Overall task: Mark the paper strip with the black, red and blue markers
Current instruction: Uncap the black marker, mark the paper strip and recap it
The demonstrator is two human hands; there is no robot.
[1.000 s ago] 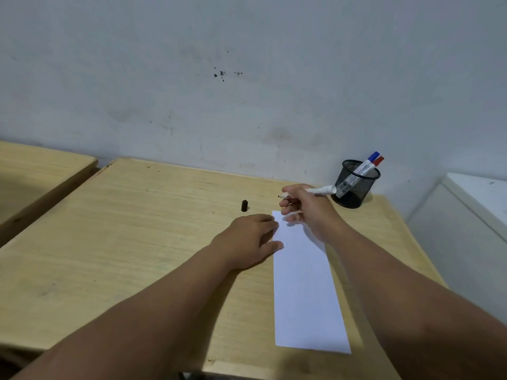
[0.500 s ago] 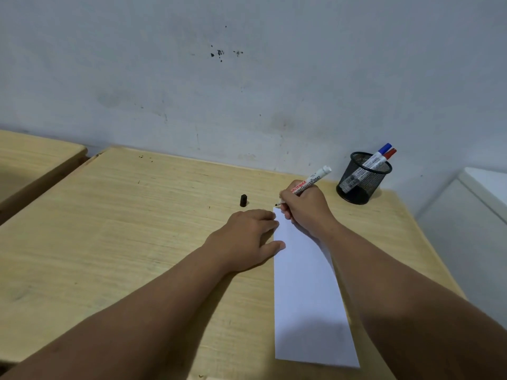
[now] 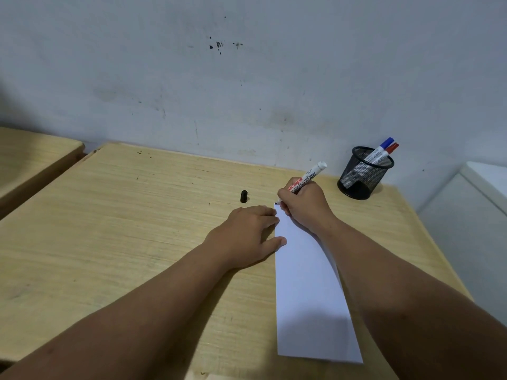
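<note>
A long white paper strip (image 3: 307,283) lies on the wooden desk (image 3: 137,229), running from the middle toward the front edge. My right hand (image 3: 304,207) grips the uncapped black marker (image 3: 310,175), its tip touching the strip's far left corner. My left hand (image 3: 249,234) lies flat on the desk, with fingertips and thumb pressing the strip's left edge. The marker's black cap (image 3: 243,196) stands on the desk just beyond my left hand. The blue marker (image 3: 382,149) and red marker (image 3: 389,151) lean in a black mesh cup (image 3: 362,174) at the far right.
A stained white wall rises right behind the desk. A second wooden desk (image 3: 30,163) stands to the left across a narrow gap. A white cabinet (image 3: 472,209) sits to the right of the desk.
My right hand turned the marker from lying sideways to tip down and lowered it onto the strip's far corner. My left hand stayed on the paper's edge. The view tilted down a little.
</note>
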